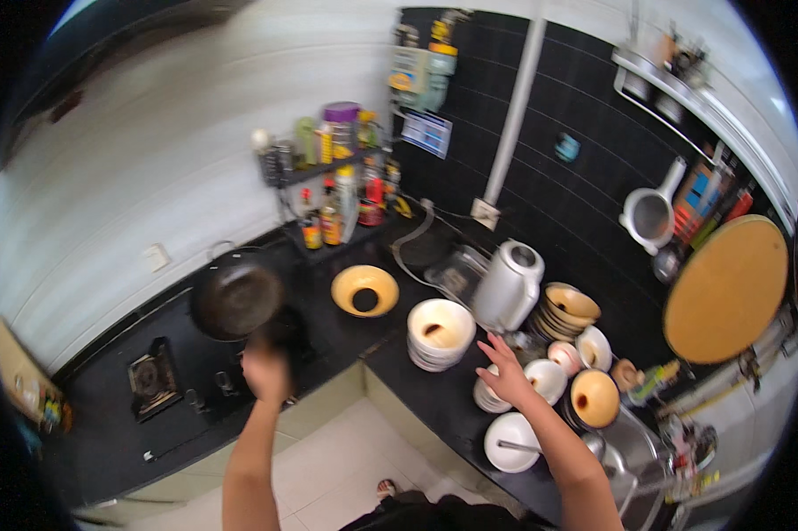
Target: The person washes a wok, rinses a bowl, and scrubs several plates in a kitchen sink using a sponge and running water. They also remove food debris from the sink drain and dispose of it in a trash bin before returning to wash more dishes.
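Observation:
My left hand [266, 370] is smeared by motion at the near edge of a dark wok [237, 296]. Its fingers are too blurred to show whether they grip anything. Over the right-hand counter, my right hand [507, 370] has its fingers spread and holds nothing visible. Beneath and beside it are small white bowls [545, 380]. Left of that hand stands a stack of white bowls [441, 329]. A wide yellow bowl [365, 281] with a dark centre sits between the wok and this stack. Nearer to me, a white bowl [510, 442] has a metal utensil resting in it.
A silver kettle [508, 285] stands by the back corner, with stacked yellow bowls [571, 310] to its right. Sauce bottles [330, 217] fill a corner rack. At the far right are a sink [625, 451] and a round wooden board [726, 288]. A burner [154, 378] lies at left.

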Available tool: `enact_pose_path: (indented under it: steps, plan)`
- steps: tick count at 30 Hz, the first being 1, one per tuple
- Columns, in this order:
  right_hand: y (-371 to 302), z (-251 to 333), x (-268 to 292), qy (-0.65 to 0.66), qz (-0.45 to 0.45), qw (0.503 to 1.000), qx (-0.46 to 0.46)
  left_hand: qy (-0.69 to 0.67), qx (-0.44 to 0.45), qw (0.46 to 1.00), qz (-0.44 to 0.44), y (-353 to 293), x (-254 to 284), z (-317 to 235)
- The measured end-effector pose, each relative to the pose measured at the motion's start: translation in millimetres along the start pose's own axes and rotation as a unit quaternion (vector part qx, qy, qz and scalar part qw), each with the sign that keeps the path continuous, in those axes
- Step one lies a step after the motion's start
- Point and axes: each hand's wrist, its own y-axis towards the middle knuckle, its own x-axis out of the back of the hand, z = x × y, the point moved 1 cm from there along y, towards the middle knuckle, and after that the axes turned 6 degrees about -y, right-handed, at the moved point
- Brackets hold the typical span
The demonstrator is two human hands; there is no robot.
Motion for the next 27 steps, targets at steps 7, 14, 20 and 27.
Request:
enact_pose_path:
  steps: [7,14,20,27]
  plan:
    - [-111,-66,51,0.040,-0.094,0.985,-0.139,-0.059,-0.170,0.979,0.095,-54,3,-169]
    - [-233,-119,90,0.048,-0.226,0.926,-0.298,-0.222,-0.417,0.777,0.417,-195,-71,-303]
    - [-347,-154,93,0.044,-0.301,0.880,-0.365,-0.045,-0.533,0.645,0.546,-301,-131,-337]
    - [-446,-193,50,0.110,-0.315,0.823,-0.461,-0.078,-0.438,0.671,0.593,-333,-160,-332]
